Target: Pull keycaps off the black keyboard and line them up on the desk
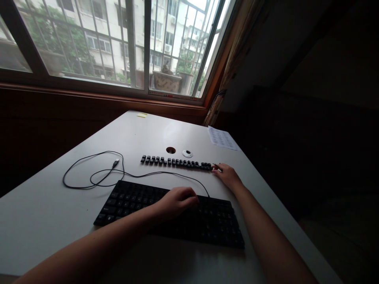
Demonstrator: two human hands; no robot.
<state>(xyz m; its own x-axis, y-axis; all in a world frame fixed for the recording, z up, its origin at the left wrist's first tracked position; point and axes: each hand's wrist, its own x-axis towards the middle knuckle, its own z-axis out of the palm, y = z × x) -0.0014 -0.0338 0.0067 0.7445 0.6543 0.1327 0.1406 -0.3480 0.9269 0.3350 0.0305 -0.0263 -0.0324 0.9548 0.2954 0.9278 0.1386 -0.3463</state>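
Observation:
A black keyboard [133, 197] lies at a slant on the white table. My left hand [179, 201] is over its middle, fingers curled downward and closed. Their tips are hidden, so anything in them cannot be made out. Behind the keyboard, loose black keycaps [177, 162] stand in a long double row. At the row's right end is my right hand [227, 174], its fingers closed around a thin, dark, stick-like tool [218, 167]. The fingertips touch or nearly touch the last keycaps.
The keyboard's cable [160, 172] loops left across the white table [59, 209], ending in a USB plug [115, 163]. Beyond the keycaps are a round hole [171, 150] and a white ring cover [187, 154]. A printed sheet [222, 138] and yellow sticky notes [142, 115] lie farther back.

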